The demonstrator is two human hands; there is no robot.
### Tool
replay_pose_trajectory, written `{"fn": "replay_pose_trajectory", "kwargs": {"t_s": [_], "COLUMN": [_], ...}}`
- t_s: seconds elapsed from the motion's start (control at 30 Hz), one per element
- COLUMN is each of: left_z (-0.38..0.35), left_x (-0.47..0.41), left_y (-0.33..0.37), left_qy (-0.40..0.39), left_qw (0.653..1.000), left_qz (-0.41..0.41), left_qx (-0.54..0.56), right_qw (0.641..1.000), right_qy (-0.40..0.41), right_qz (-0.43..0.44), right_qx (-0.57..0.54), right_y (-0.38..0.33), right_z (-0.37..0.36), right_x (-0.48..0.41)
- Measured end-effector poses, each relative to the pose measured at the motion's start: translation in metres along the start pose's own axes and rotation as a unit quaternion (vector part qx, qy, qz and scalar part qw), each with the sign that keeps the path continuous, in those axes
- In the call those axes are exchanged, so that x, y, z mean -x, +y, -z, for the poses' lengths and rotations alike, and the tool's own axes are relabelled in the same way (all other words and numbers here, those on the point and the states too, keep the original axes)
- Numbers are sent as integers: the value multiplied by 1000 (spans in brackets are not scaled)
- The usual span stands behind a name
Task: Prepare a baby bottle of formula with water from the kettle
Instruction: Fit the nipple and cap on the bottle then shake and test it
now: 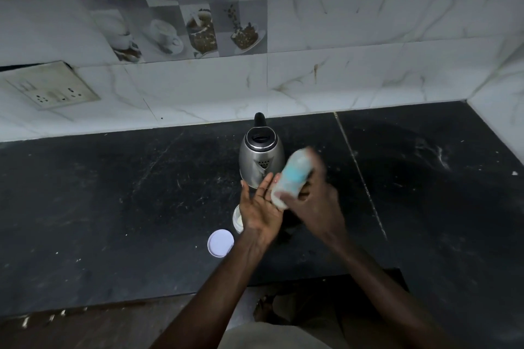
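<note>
The right hand (317,193) has its fingers (304,195) wrapped around a blurred baby bottle (292,178), tilted over the black worktop (113,193). The bottle's lower end touches the flat, spread fingers (263,185) of the left hand (259,207). Just behind stands the steel kettle (261,159). Under the left hand sits an open white container (238,219), its lid (220,243) beside it.

The baby bottle (292,178) is motion-blurred, its top end smeared beyond reading; the right hand (317,195) gripping it is blurred too. The left hand (259,207) hides most of a white container (237,219) near the kettle's (261,156) base
</note>
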State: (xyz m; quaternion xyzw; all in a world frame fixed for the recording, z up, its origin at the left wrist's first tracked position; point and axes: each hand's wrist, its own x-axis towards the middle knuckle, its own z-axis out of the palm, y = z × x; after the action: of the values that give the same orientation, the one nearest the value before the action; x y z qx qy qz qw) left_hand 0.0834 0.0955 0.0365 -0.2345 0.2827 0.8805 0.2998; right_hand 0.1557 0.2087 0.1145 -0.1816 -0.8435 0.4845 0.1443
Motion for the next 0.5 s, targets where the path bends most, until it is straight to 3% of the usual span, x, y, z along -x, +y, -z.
{"fn": "replay_pose_trajectory", "kwargs": {"t_s": [0.07, 0.1, 0.2, 0.23, 0.33, 0.37, 0.5], "left_z": [-1, 0, -2, -3, -6, -6, -7], "left_x": [-3, -4, -5, -4, -8, -6, -4], "left_y": [2, 2, -1, -1, 3, 3, -2], "left_qy": [-3, -1, -11, -10, -3, -6, -17], "left_qw": [1000, 1000, 1000, 1000, 1000, 1000, 1000], "left_qz": [-7, -7, 5, 4, -11, -10, 6], "left_qx": [-15, -16, 4, 1, -22, -20, 0], "right_qw": [982, 977, 999, 1000, 974, 969, 999], "right_qy": [142, 163, 11, 2, 170, 179, -24], "right_qz": [-16, -15, -10, -7, -22, -20, -18], "right_qx": [-122, -140, -52, -29, -149, -169, -16], "right_y": [-1, -2, -1, -1, -4, -4, 0], "right_z": [5, 5, -2, 0, 8, 8, -5], "right_x": [-11, -14, -5, -5, -20, -23, -3]}}
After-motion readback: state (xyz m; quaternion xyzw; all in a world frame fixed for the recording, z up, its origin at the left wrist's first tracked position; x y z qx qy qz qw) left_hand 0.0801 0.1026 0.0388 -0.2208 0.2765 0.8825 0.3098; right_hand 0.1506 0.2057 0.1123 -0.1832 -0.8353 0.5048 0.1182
